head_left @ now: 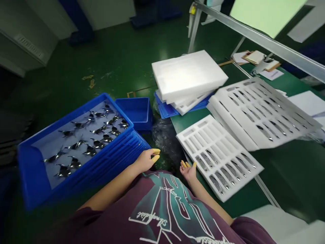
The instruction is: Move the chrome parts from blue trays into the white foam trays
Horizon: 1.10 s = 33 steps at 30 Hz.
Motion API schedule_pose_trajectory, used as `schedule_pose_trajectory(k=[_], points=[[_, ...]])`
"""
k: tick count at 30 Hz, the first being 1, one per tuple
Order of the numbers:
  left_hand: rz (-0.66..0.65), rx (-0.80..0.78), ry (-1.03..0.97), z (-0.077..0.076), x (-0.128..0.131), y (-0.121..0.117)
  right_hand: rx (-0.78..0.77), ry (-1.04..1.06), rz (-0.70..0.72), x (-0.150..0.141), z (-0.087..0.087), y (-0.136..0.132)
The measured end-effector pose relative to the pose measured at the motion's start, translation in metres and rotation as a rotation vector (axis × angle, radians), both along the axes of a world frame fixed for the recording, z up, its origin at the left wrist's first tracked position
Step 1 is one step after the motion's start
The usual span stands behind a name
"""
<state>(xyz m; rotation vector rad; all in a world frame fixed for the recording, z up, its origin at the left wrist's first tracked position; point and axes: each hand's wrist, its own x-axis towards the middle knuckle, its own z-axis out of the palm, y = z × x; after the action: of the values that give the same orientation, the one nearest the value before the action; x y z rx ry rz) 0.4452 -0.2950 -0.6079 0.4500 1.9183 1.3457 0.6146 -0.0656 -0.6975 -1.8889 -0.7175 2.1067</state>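
Note:
My left hand (pixel 147 160), yellow covers on its fingertips, is held beside the corner of a blue bin (pixel 25 169). Its thumb stands apart from the fingers and I see nothing between them. Inside that bin lie shiny, pointed metal parts (pixel 98 144) on a pale sheet. My right hand (pixel 189 172), with the same yellow fingertips, is palm up and empty, its fingers apart. Close to it on the right is a white foam tray (pixel 225 159). Slim shiny metal pieces (pixel 230 174) fill its nearer slots, while several farther slots are bare.
Stacked foam trays (pixel 256 112) with shiny pieces lie on the green table (pixel 279 179). Behind them is a pile of white foam slabs (pixel 188 74) over blue sheets. A smaller blue bin (pixel 137 110) stands past the large one. A metal rail (pixel 269 40) crosses the upper right.

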Motion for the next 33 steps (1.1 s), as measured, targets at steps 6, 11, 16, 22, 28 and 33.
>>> schedule_pose_trajectory(k=[6, 11, 16, 22, 28, 33], points=[[0.333, -0.268, 0.244, 0.001, -0.081, -0.108, 0.093, 0.094, 0.434, -0.064, 0.031, -0.06], [0.457, -0.851, 0.188, -0.031, -0.155, -0.208, 0.311, 0.348, 0.774, -0.17, 0.078, -0.126], [0.269, -0.913, 0.139, -0.062, -0.192, -0.227, 0.417, 0.446, 1.139, -0.252, 0.092, -0.193], [0.304, -0.763, 0.265, -0.063, -0.191, -0.234, 0.755, 0.265, 1.453, -0.324, 0.075, -0.237], [0.544, -0.361, 0.702, -0.06, -0.181, -0.246, 0.868, 0.054, 1.77, -0.362, 0.081, -0.255], [0.532, -0.136, 0.853, -0.056, -0.193, -0.236, 0.565, 0.06, 1.877, -0.356, 0.105, -0.244]])
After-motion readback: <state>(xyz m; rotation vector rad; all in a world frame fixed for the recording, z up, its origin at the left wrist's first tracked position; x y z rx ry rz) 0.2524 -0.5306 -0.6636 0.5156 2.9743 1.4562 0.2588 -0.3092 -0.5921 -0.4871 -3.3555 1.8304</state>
